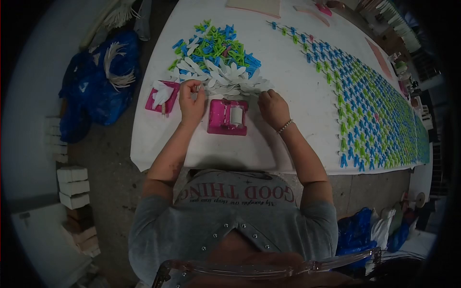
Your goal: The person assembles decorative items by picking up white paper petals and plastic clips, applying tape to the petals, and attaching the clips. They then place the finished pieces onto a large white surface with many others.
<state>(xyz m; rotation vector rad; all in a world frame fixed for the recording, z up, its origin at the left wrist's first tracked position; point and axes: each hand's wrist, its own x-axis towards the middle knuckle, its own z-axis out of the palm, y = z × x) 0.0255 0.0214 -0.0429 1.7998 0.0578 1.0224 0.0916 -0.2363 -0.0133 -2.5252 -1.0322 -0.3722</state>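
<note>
My left hand (193, 102) is raised over the white table, its thumb and fingers curled near each other beside the white pieces; what lies between them is too small to tell. My right hand (273, 109) is closed in a pinch at the right end of the white flat pieces (230, 79), and what it grips is hidden. Between the hands sits a pink device (217, 116) with a white roll (236, 116) in it. Behind the white pieces lies a heap of blue and green clips (223, 45). A pink tray (169, 97) with white material stands left of my left hand.
Rows of blue and green clips (370, 105) spread over the right side of the white table (283, 144). Blue bags (101, 86) lie at the left, above stacked white boxes (74, 187). A flat board (254, 6) rests at the table's far edge.
</note>
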